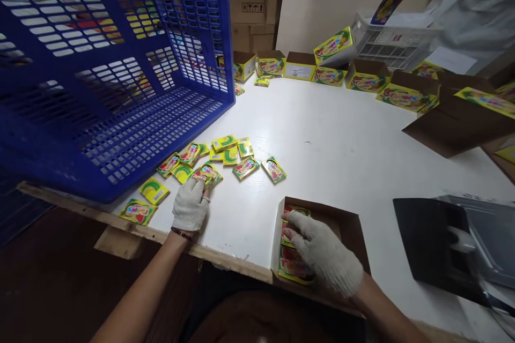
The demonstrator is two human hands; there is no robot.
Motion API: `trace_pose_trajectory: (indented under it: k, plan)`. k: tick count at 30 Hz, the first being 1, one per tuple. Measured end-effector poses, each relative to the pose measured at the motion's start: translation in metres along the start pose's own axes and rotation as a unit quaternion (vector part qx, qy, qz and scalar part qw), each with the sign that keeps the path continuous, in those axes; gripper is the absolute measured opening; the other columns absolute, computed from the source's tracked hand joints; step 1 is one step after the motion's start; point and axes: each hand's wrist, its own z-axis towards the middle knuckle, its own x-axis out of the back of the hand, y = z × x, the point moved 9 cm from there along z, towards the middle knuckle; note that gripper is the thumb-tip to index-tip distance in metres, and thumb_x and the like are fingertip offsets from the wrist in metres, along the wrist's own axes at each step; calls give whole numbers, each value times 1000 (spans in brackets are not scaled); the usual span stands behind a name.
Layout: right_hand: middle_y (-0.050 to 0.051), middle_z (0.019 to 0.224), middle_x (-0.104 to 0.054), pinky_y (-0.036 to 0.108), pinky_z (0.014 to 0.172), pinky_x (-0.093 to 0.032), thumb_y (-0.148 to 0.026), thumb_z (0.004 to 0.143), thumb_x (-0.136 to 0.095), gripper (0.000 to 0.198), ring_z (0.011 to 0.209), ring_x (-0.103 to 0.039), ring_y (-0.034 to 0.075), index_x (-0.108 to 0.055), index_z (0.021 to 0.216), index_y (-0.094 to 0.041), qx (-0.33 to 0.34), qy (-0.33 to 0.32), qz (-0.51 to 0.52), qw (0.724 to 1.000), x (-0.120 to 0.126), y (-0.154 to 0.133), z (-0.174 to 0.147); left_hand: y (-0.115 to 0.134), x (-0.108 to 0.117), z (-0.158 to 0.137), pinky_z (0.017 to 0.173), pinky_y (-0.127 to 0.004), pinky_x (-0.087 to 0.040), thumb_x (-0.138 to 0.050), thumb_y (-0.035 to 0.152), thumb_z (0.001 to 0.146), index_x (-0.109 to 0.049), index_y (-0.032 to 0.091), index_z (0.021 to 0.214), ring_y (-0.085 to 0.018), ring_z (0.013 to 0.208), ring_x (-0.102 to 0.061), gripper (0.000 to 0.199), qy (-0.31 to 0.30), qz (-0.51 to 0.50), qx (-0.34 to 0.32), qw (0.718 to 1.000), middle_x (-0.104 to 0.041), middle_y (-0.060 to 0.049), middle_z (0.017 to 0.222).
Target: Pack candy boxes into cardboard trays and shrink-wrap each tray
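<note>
My left hand [190, 204], in a white fingerless-tip glove, is closed on a small yellow-green packet [207, 172] at the near edge of a loose group. Around it lie several similar flat packets, some with red and green fronts, such as one packet [245, 168] to the right. My right hand [324, 249], gloved the same way, reaches into an open cardboard box [350, 230] at the table's front edge. Its bare fingertips curl onto packets [295, 267] standing along the box's left side. The palm hides part of the box's inside.
A large blue plastic crate [193, 110] lies on its side at the left. Open display boxes [298, 67] line the back and right of the white table [314, 134]. A black object [430, 241] and a clear plastic tray [491, 236] lie at the right.
</note>
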Motion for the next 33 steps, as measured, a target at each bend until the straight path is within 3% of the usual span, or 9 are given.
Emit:
trace_pose_trajectory:
  k: [4, 8, 11, 13, 16, 19, 22, 28, 33]
  plan:
    - [13, 107, -69, 39, 88, -51, -34, 90, -44, 47, 96, -66, 24, -52, 133, -18, 17, 67, 144, 987, 3, -11, 15, 24, 37, -11, 89, -36, -49, -39, 35, 94, -61, 16, 104, -23, 98, -60, 31, 60, -242, -26, 968, -66, -11, 102]
    - [1, 69, -63, 26, 46, -42, -53, 89, -45, 59, 46, -53, 14, -43, 136, -18, -51, -109, 381, 917, -19, -8, 18, 101, 53, -41, 97, -32, -50, -47, 36, 94, -64, 23, 113, -18, 104, -64, 29, -55, -431, -173, 884, -70, -2, 110]
    - [2, 71, -62, 24, 47, -41, -55, 77, -61, 49, 52, -53, 12, -61, 106, -16, -56, -125, 422, 896, -6, 9, 7, 138, 52, -53, 104, -34, -47, -48, 33, 94, -60, 24, 123, -19, 115, -61, 33, -71, -429, -258, 863, -67, -4, 121]
    - [5, 84, -66, 27, 61, -48, -51, 75, -62, 40, 71, -61, 17, -64, 97, -17, -48, -16, 356, 933, 23, 36, 0, 133, 39, -37, 111, -37, -41, -50, 35, 92, -51, 22, 134, -22, 128, -52, 44, -45, -362, -261, 894, -58, -8, 136]
    - [5, 91, -67, 30, 70, -48, -41, 76, -56, 30, 82, -61, 20, -64, 94, -19, -100, 127, 179, 970, 51, 81, -13, 84, 5, 12, 115, -44, -32, -59, 41, 83, -45, 13, 138, -30, 138, -38, 63, -37, -176, -167, 969, -47, -18, 143]
    - [3, 85, -65, 29, 66, -47, -35, 77, -54, 24, 76, -59, 19, -61, 93, -19, -143, 151, 129, 970, 36, 106, -10, 16, -25, 53, 106, -59, -33, -65, 56, 70, -43, 7, 137, -44, 134, -35, 85, -104, 18, -34, 994, -43, -27, 141]
    - [2, 83, -64, 28, 68, -47, -27, 78, -57, 15, 78, -59, 18, -63, 90, -19, -136, 134, 123, 974, 4, 103, 4, -13, -39, 65, 100, -63, -34, -56, 63, 73, -45, 10, 135, -46, 128, -41, 83, -165, 83, -11, 983, -50, -26, 135]
    - [8, 95, -65, 32, 81, -42, -22, 81, -64, 10, 94, -56, 22, -71, 75, -19, -44, 93, -137, 985, -7, 73, 21, 18, -29, 29, 102, -53, -42, -61, 61, 72, -42, 7, 136, -39, 121, -52, 86, -73, -103, -49, 991, -55, -21, 129]
    - [7, 98, -67, 35, 84, -47, -25, 86, -55, 16, 94, -61, 22, -68, 93, -19, -6, 120, 43, 992, 19, 52, 13, 99, 17, -33, 112, -48, -39, -68, 44, 78, -20, 20, 152, -32, 136, -43, 91, 58, -340, -230, 910, -42, -16, 147]
